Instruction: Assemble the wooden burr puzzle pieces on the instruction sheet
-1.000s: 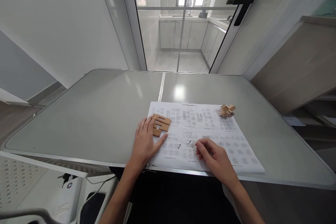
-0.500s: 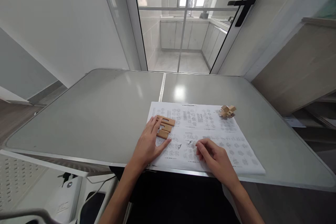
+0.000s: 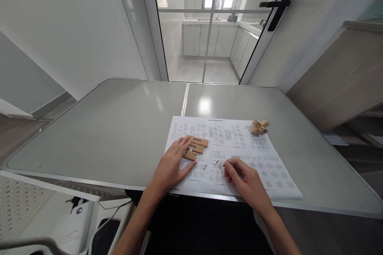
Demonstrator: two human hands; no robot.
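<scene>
My left hand lies flat on a printed diagram sheet, fingers spread, its fingertips against a few flat notched wooden pieces stacked side by side. My right hand rests on the sheet's near part with the fingers curled under; nothing shows in it. At the sheet's far right corner sits a small assembled wooden puzzle, out of reach of both hands.
The sheet lies on a grey folding table with a centre seam. Behind it is a glass sliding door with a black handle. A wooden cabinet stands at the right, and a white device with a cable lies below left.
My left hand has slid the flat wooden pieces to the right and slightly toward me across the sheet. My right hand has stayed in place.
</scene>
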